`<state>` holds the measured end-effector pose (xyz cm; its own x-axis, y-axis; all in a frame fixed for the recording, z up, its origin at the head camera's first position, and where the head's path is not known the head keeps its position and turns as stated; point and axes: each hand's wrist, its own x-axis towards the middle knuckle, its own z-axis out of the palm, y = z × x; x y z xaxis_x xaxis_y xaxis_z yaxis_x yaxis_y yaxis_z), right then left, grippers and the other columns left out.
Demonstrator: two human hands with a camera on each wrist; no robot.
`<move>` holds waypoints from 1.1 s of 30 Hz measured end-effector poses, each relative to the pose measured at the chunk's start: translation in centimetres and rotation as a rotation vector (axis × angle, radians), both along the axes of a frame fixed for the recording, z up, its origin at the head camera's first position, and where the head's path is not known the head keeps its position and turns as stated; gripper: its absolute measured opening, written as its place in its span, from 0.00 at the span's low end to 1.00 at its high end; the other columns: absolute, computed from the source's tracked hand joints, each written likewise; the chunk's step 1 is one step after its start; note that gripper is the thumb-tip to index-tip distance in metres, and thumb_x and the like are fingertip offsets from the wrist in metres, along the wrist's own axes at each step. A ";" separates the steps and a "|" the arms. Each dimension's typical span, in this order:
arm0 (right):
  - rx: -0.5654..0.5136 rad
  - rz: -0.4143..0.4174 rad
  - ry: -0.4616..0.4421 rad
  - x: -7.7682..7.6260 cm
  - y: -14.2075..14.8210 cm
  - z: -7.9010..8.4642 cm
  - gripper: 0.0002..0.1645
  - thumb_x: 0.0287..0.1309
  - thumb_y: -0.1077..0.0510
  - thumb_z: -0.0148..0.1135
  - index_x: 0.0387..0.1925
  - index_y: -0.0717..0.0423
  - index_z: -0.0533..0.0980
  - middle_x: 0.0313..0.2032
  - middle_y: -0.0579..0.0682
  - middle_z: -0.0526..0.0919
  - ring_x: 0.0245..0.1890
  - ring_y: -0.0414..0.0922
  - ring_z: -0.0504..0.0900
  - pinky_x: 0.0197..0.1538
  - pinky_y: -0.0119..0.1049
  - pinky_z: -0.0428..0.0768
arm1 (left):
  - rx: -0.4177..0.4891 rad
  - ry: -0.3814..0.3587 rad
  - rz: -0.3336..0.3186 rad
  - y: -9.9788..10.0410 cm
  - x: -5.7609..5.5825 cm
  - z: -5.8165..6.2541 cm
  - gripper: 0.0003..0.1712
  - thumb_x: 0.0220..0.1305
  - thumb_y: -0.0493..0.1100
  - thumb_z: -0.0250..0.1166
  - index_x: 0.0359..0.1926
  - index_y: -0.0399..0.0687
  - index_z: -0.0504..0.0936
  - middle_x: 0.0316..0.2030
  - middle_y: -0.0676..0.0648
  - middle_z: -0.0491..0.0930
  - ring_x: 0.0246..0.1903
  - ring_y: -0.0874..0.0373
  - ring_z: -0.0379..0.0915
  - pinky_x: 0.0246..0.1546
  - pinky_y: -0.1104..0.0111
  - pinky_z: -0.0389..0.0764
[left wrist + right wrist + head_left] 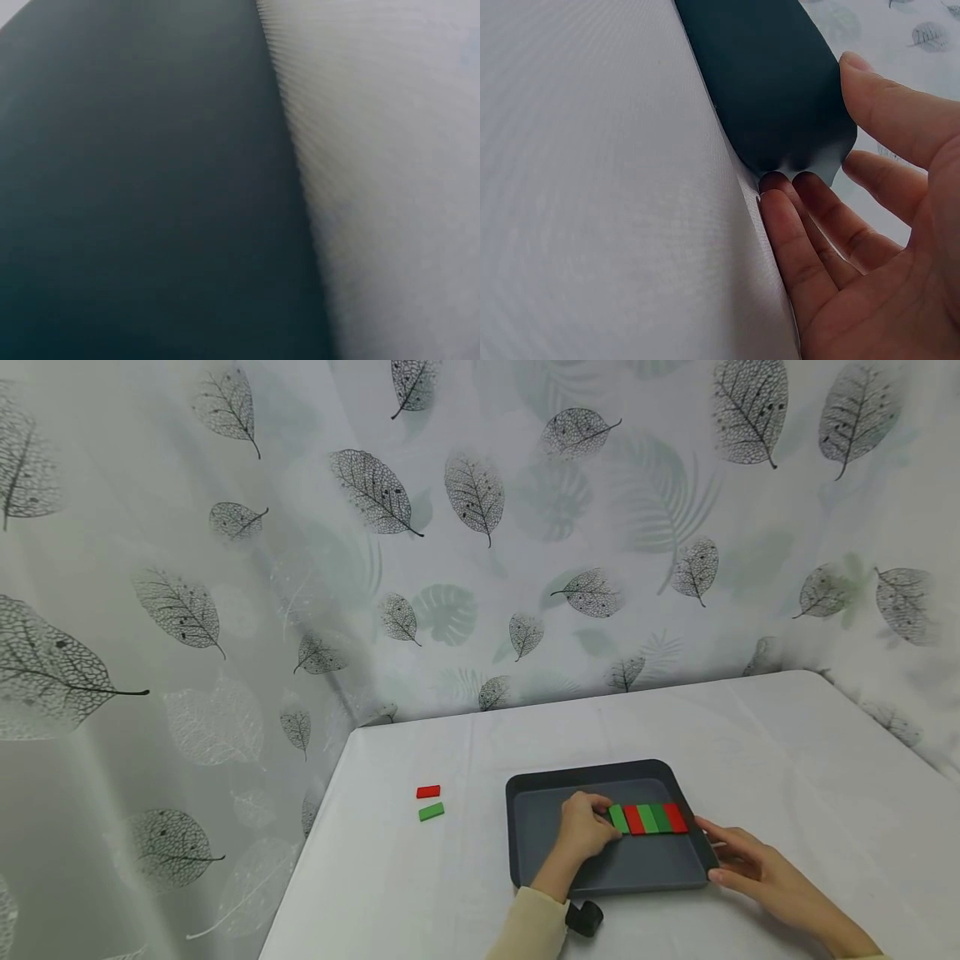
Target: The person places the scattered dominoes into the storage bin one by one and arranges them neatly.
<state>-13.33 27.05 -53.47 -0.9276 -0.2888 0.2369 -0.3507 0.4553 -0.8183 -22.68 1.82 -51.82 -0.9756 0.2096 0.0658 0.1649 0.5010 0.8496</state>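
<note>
A red tile (428, 792) and green tile (431, 812) lie on my surface (360, 893); my left hand (583, 827) pinches the end tile (618, 819) of the row (647, 819) inside the tray (637, 868); my relaxed right hand (765, 872) touches its wall, all fingertips visible only from that wrist.

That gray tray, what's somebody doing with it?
A person has their left hand inside the gray tray, at the left end of a row of red and green pieces. I can't tell whether it is pinching one. The right hand touches the tray's right side. One more red piece and one more green piece lie outside the tray, on the left of the table.
</note>
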 end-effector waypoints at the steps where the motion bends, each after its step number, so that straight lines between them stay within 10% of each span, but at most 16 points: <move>1: 0.000 0.002 0.000 0.0 0.0 0.0 0.36 0.62 0.65 0.62 0.70 0.61 0.62 0.55 0.25 0.69 0.48 0.24 0.74 0.44 0.24 0.78 | -0.009 0.004 -0.001 0.0 0.0 0.0 0.24 0.39 0.25 0.77 0.43 0.35 0.86 0.33 0.48 0.81 0.23 0.65 0.82 0.29 0.78 0.78; 33: -0.013 0.003 -0.018 0.1 0.0 0.0 0.37 0.62 0.64 0.62 0.71 0.61 0.61 0.56 0.22 0.67 0.48 0.23 0.73 0.43 0.24 0.79 | -0.114 0.125 -0.061 -0.3 0.3 -0.1 0.30 0.39 0.33 0.80 0.49 0.37 0.85 0.32 0.50 0.77 0.22 0.73 0.72 0.36 0.80 0.74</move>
<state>-13.27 27.08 -53.46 -0.9310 -0.2884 0.2237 -0.3370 0.4437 -0.8304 -22.37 1.55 -51.94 -0.9465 0.2814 0.1581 0.2988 0.5787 0.7588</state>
